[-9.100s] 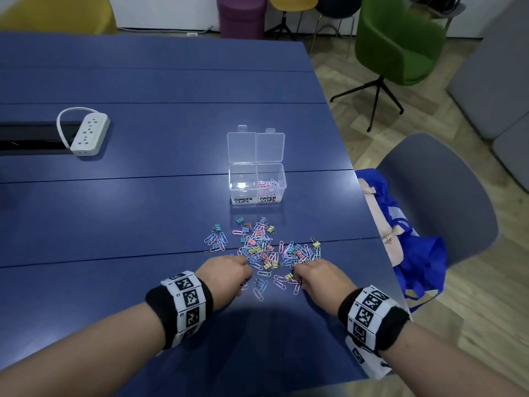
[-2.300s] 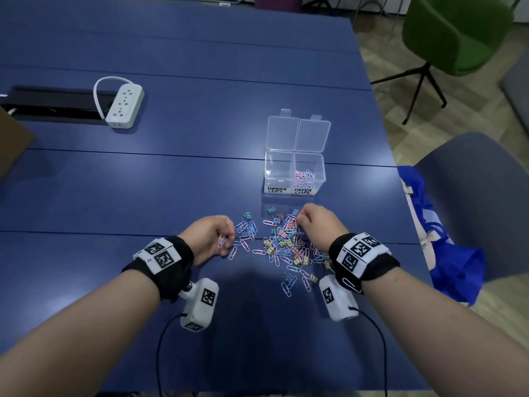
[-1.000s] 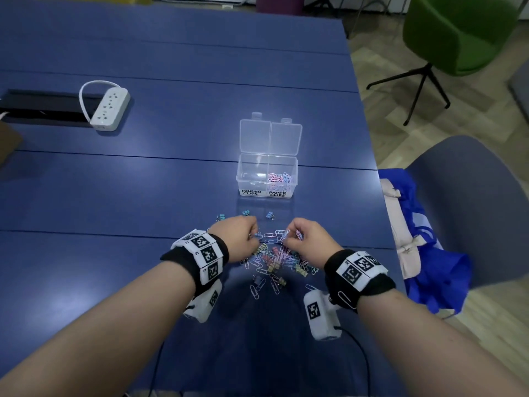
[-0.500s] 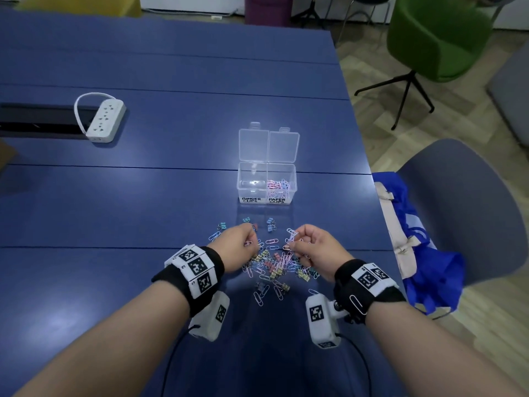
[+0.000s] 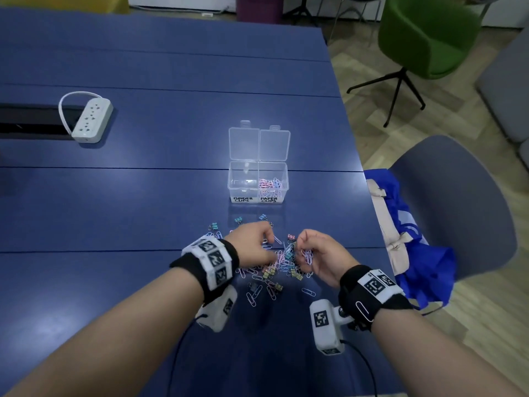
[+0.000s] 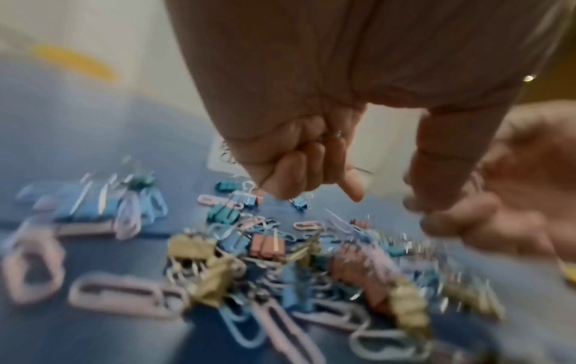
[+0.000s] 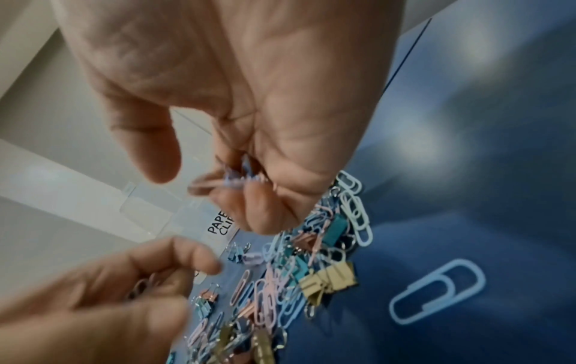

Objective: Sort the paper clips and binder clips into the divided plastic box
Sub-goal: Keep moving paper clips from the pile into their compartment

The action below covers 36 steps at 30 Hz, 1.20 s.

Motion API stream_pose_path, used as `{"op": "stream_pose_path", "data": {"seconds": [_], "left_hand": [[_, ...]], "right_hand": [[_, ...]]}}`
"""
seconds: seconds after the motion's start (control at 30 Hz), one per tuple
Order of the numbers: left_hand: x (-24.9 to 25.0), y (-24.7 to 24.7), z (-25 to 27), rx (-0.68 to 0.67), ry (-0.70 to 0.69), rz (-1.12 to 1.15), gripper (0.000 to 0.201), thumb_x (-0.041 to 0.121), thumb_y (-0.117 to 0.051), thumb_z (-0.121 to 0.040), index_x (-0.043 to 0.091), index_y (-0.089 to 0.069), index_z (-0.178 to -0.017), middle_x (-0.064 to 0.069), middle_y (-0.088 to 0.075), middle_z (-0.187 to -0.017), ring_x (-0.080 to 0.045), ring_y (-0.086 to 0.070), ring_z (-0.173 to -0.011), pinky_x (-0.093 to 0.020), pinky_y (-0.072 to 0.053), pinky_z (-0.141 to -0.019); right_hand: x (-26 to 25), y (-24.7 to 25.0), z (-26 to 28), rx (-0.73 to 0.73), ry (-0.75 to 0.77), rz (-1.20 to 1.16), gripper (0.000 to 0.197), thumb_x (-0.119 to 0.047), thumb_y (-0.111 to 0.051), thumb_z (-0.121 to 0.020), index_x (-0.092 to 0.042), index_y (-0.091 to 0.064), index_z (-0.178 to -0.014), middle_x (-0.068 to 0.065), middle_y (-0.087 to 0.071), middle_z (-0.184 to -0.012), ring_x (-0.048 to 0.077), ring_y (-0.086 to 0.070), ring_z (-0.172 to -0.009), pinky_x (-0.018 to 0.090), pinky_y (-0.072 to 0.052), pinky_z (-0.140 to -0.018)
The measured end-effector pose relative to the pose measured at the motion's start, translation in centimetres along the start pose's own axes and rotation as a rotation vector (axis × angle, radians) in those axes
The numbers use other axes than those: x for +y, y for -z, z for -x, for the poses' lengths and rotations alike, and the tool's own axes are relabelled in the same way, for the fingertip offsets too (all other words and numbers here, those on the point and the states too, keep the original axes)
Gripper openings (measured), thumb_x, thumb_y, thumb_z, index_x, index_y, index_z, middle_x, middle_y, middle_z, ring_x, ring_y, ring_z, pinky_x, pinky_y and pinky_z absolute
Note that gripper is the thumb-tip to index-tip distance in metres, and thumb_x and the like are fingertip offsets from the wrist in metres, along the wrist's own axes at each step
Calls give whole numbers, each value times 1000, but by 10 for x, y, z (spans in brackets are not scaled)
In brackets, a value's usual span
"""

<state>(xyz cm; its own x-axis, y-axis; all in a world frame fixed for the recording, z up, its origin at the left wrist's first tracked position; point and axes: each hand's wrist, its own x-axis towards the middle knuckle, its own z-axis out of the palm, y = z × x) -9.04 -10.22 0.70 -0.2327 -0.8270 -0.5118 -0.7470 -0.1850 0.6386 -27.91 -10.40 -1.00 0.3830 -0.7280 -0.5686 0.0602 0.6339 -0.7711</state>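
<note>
A clear divided box (image 5: 229, 179) stands open on the blue table. Its "BINDER CLIPS" half looks empty and its "PAPER CLIPS" half holds several paper clips (image 5: 270, 186). In front of it lies a mixed pile of pastel paper clips and binder clips (image 5: 274, 267) (image 6: 265, 248). My left hand (image 5: 254, 245) (image 6: 311, 172) hovers over the pile's left side, fingers curled round a few paper clips (image 7: 143, 288). My right hand (image 5: 317, 253) (image 7: 249, 197), over the right side, is turned palm-up and cups a bunch of paper clips (image 5: 307, 255) (image 7: 218, 184).
A white power strip (image 5: 91, 120) lies far left beside a black cable slot (image 5: 28, 121). The table's right edge runs close to the box. Past it stand a grey chair (image 5: 458, 210) with a blue bag (image 5: 415, 253) and a green chair (image 5: 429, 32). One blue paper clip (image 7: 436, 290) lies apart.
Both hands stayed over the pile and kept gathering. The right hand has rolled palm-up, and a bunch of paper clips now shows in it. The box has not moved.
</note>
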Motion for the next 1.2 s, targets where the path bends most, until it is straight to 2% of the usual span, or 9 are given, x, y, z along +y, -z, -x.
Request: {"op": "stream_pose_path", "data": {"seconds": [0.07, 0.13, 0.27, 0.4, 0.57, 0.77, 0.83, 1.0, 1.2], "left_hand": [[5, -7, -2, -51, -65, -304, 40, 32, -71, -73, 23, -51, -106, 8, -53, -81, -15, -55, -75, -29, -46, -69], [8, -12, -6, -75, -112, -412, 43, 28, -69, -73, 23, -48, -110, 4, -54, -92, -20, -57, -89, -32, -48, -75], [14, -13, -10, -123, -167, -435, 54, 13, -65, -72, 23, -45, -122, -3, -58, -108, -23, -58, -96, -32, -49, -77], [13, -13, -14, -163, -223, -515, 64, 15, -67, -72, 28, -41, -130, -3, -56, -112, -23, -57, -100, -33, -48, -79], [13, -14, -18, -173, -280, -621, 53, 28, -71, -73, 20, -46, -120, -5, -55, -110, -24, -55, -100, -32, -44, -77], [9, -14, -25, -190, -300, -681, 36, 21, -68, -79, 17, -45, -107, -7, -58, -106, -27, -56, -96, -39, -48, -78], [7, -12, -26, -211, -316, -709, 30, 24, -65, -84, 14, -48, -106, -10, -57, -106, -28, -55, -97, -42, -48, -83], [3, -13, -27, -224, -354, -783, 26, 31, -50, -95, 11, -51, -111, -10, -56, -107, -27, -53, -103, -40, -44, -85], [-7, -6, -16, -82, -234, -407, 19, 30, -40, -98, 12, -45, -95, -8, -54, -99, -26, -53, -94, -37, -42, -84]], "right_hand": [[2, 2, -1, 71, -8, 35, 26, 0, -48, -87, -14, -41, -67, 3, -37, -61, 10, -34, -46, 19, -21, -40], [5, 5, -3, 120, -2, 92, 30, -3, -47, -93, -16, -39, -68, 2, -36, -59, 8, -32, -43, 19, -19, -38], [6, 12, -2, 139, -11, 134, 23, -10, -47, -97, -15, -43, -74, 1, -37, -59, 6, -30, -41, 15, -20, -36], [5, 16, 0, 164, -27, 105, 27, -16, -41, -100, -11, -52, -75, -4, -32, -50, 4, -22, -37, 13, -14, -36], [2, 18, -2, 243, -6, 139, 33, -24, -42, -100, -11, -50, -71, -10, -25, -39, 5, -14, -30, 12, -12, -38], [-4, 18, -2, 296, 4, 238, 33, -30, -53, -95, -14, -49, -66, -7, -28, -42, 6, -19, -30, 13, -15, -35], [-4, 18, -2, 298, 38, 377, 32, -26, -58, -92, -13, -47, -65, -6, -31, -44, 4, -23, -30, 17, -20, -31], [-1, 18, -7, 265, 101, 804, 29, -24, -56, -92, -15, -55, -65, -5, -43, -55, 7, -35, -47, 22, -31, -50], [-4, 8, -6, 198, 127, 1035, 16, -24, -62, -86, -20, -56, -72, -8, -49, -55, 6, -42, -51, 23, -36, -54]]}}
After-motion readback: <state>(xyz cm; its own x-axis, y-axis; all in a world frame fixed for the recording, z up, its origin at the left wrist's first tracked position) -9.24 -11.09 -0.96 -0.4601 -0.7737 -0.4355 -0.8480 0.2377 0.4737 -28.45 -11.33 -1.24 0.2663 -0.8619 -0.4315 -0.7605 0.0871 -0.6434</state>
